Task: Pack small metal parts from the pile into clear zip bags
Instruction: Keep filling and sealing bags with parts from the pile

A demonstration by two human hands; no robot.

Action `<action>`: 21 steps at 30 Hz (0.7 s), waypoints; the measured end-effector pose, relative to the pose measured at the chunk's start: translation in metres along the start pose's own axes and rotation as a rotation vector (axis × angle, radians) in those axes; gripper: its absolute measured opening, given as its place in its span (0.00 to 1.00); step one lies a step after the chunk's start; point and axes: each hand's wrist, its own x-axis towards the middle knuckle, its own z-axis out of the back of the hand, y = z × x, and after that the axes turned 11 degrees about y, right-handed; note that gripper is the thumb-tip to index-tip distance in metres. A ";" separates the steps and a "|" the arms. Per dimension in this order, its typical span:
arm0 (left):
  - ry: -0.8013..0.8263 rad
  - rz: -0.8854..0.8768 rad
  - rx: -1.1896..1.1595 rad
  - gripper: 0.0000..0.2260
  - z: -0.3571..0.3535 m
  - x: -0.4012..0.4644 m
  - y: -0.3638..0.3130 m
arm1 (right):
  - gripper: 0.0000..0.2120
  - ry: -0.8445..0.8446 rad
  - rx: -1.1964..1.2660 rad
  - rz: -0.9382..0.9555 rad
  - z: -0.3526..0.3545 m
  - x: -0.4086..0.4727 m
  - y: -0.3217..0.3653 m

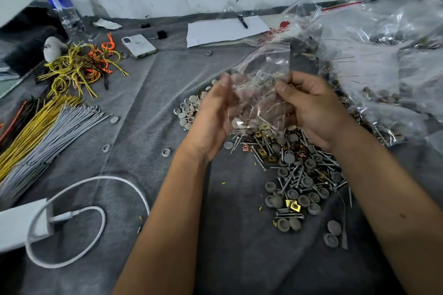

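Both hands are raised above the grey cloth (134, 141) holding 1 clear zip bag (257, 98) between them. Left hand (211, 122) is at the bag's left side, palm turned inward, fingers fairly straight and pressed along the plastic; fingertips are blurred, so I cannot tell if they pinch it. Right hand (311, 108) is at the bag's right side, fingers curled, thumb and forefinger gripping the bag's edge. The bag hangs upright, its top edge blurred; its bottom holds a few screws, pale round caps and at least 1 brass-coloured square clip. Directly under the bag and extending toward the right forearm lies the pile of parts (304, 175): silver screws, grey round caps, gold and copper-toned square clips, loose on the cloth. A smaller cluster of pale caps (188, 111) sits just left of the left hand. Right of the hands: a heap of filled clear bags (383, 64), some with red zip strips. Left side of the cloth: bundles of yellow and grey ties (45, 132), looped yellow and orange cords (81, 64), a white cable (91, 220) plugged into a white box (21, 225). Far side: a phone (139, 45) face down, a water bottle (64, 12), white paper (223, 30) with a pen (242, 21) on it.
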 end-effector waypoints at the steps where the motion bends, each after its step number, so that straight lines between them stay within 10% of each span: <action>1: 0.037 0.050 0.016 0.20 -0.001 -0.001 0.001 | 0.08 -0.016 0.027 0.007 0.002 0.000 -0.001; 10: 0.251 0.262 0.146 0.17 -0.003 -0.005 0.008 | 0.14 -0.087 -0.074 0.035 0.007 -0.001 -0.015; 16: -0.061 -0.039 0.190 0.15 0.000 0.005 0.010 | 0.12 0.010 -0.071 0.007 0.007 -0.003 -0.021; 21: -0.017 -0.101 0.295 0.05 0.005 0.004 0.011 | 0.12 0.071 -0.057 0.015 0.009 -0.005 -0.021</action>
